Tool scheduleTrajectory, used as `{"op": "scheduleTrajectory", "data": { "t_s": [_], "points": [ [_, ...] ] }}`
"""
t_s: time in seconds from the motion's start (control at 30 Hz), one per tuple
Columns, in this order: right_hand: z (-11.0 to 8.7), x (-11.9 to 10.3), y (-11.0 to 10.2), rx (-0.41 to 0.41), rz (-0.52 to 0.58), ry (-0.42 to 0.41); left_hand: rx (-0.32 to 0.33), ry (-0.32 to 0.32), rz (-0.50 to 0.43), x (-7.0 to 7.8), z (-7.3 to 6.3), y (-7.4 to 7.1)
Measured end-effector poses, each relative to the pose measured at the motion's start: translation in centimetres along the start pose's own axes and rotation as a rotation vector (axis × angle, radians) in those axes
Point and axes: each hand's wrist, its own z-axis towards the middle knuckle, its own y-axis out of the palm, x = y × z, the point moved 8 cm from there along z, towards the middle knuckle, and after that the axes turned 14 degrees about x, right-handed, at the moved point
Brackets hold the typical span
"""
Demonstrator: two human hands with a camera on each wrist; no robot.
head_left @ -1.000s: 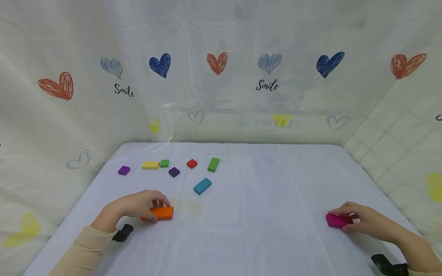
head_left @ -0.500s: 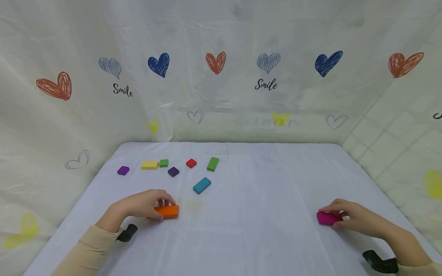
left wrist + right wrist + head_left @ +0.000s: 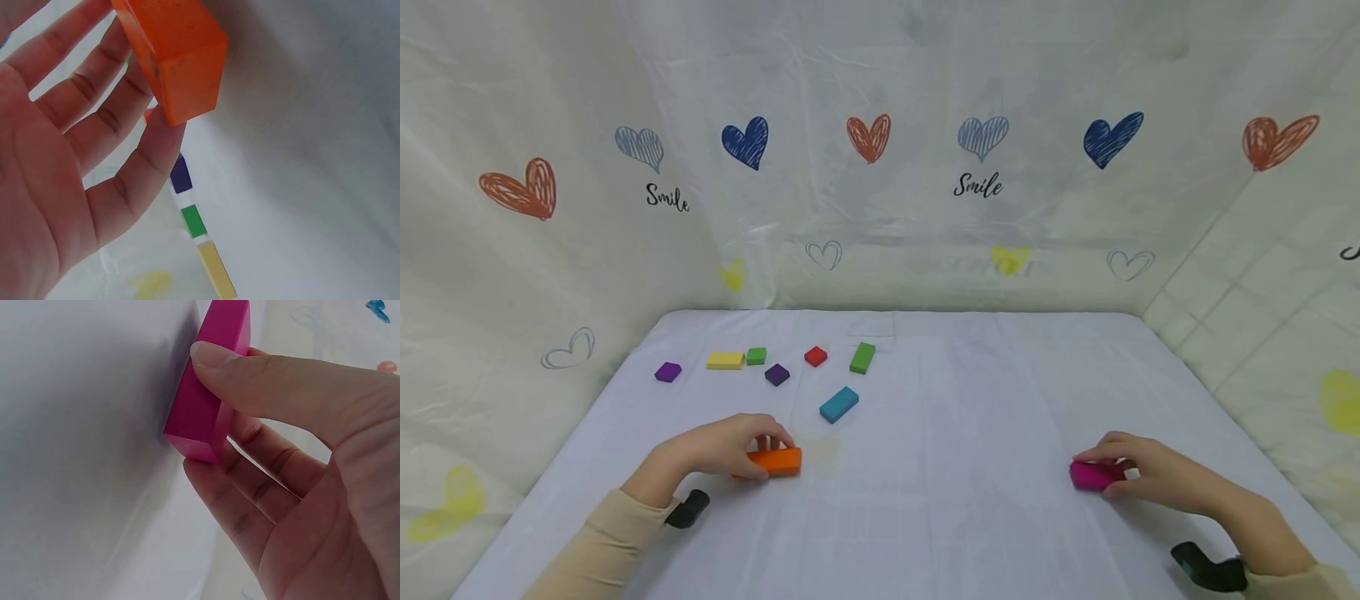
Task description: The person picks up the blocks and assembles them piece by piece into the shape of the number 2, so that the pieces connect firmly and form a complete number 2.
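My left hand (image 3: 726,446) holds an orange block (image 3: 784,461) between thumb and fingers, low over the white tabletop on the left side. In the left wrist view the block's end (image 3: 192,87) shows close up, with fingers along its side. Over on the right, my right hand (image 3: 1165,473) pinches a magenta block (image 3: 1092,476). Its thumb lies on one face of the magenta block (image 3: 200,406) in the right wrist view, while the fingers back the other side. A wide stretch of cloth separates the two held blocks.
Behind my left hand lie a blue block (image 3: 838,405), a long green block (image 3: 862,358), a red block (image 3: 816,357), a dark purple block (image 3: 777,375), a small green block (image 3: 756,357), a yellow block (image 3: 726,361) and a purple block (image 3: 667,372). A heart-patterned curtain (image 3: 925,217) borders the table.
The orange block has slid rightward with my left hand. My right hand has carried the magenta block to the left, so the two are closer together. The other blocks have stayed put.
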Motion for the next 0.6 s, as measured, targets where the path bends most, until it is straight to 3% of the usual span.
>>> {"op": "scheduleTrajectory", "data": {
  "t_s": [0.6],
  "points": [
    [2.3, -2.0, 1.3, -0.028, -0.011, -0.064, -0.015, 0.031, 0.011, 1.2, 0.9, 0.9]
  ]
}}
